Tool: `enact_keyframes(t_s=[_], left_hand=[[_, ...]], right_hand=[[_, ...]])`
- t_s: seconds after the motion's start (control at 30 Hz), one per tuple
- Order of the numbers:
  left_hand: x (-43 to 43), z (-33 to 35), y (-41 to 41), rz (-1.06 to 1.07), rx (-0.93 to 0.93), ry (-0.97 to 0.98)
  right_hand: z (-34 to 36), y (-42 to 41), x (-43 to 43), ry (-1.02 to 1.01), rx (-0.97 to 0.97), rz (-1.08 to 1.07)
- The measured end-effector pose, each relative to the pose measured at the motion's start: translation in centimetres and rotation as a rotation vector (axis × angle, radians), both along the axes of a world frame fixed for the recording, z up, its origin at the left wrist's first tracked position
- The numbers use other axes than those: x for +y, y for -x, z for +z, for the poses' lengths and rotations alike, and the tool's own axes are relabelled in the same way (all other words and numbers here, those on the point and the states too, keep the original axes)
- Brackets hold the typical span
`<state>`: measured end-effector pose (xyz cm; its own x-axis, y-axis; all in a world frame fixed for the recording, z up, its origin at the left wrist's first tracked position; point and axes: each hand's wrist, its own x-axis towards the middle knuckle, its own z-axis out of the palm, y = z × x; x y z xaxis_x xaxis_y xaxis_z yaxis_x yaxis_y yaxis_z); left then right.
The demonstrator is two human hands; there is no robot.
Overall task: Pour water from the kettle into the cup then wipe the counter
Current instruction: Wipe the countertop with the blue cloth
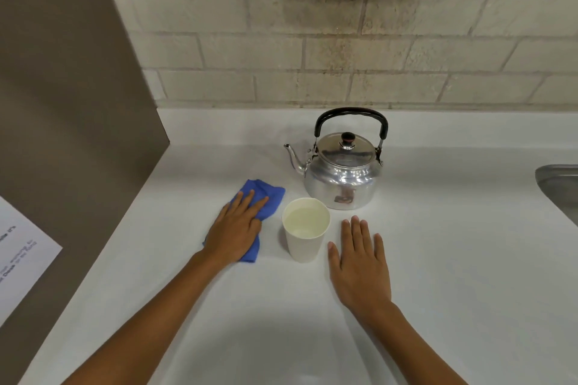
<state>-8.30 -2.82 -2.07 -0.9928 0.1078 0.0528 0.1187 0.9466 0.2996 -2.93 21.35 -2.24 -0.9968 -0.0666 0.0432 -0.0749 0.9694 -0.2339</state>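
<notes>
A shiny metal kettle with a black handle stands upright on the white counter, spout pointing left. Just in front of it stands a white paper cup holding water. A blue cloth lies left of the cup. My left hand lies flat on the cloth, fingers extended, pressing it to the counter. My right hand rests flat on the counter right of the cup, fingers apart, holding nothing and not touching the cup.
A brown side panel with a white paper sheet bounds the counter on the left. A brick wall runs behind. The rim of a metal sink shows at the right edge.
</notes>
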Motion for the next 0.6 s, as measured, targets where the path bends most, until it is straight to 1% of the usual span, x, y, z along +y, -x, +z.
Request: enact_keyframes(t_s=[0.13,0.2,0.27,0.37,0.43,0.5,0.6], left_hand=[[1.8,0.9,2.1,0.158,-0.007,0.092],[2.9,0.8,1.5,0.157,-0.025,0.063],[3.3,0.3,-0.8,0.102,-0.035,0.014],[1.8,-0.7,-5.5,-0.003,0.010,-0.006],[0.0,-0.8,-7.3,-0.021,0.015,-0.050],[-1.1,-0.3,-7.0,0.014,-0.005,-0.053],[-0.2,0.8,-4.7,0.140,-0.047,0.031]], right_hand=[[0.0,0.1,0.0,-0.007,-0.005,0.008],[-0.1,0.1,0.1,-0.007,-0.007,0.011],[-0.1,0.2,0.2,-0.015,0.003,0.009],[-0.2,0.2,0.1,-0.029,0.022,0.007],[-0.2,0.2,0.1,-0.029,0.020,0.008],[-0.2,0.2,0.0,-0.024,0.022,0.008],[-0.3,0.3,0.0,-0.030,0.026,0.005]])
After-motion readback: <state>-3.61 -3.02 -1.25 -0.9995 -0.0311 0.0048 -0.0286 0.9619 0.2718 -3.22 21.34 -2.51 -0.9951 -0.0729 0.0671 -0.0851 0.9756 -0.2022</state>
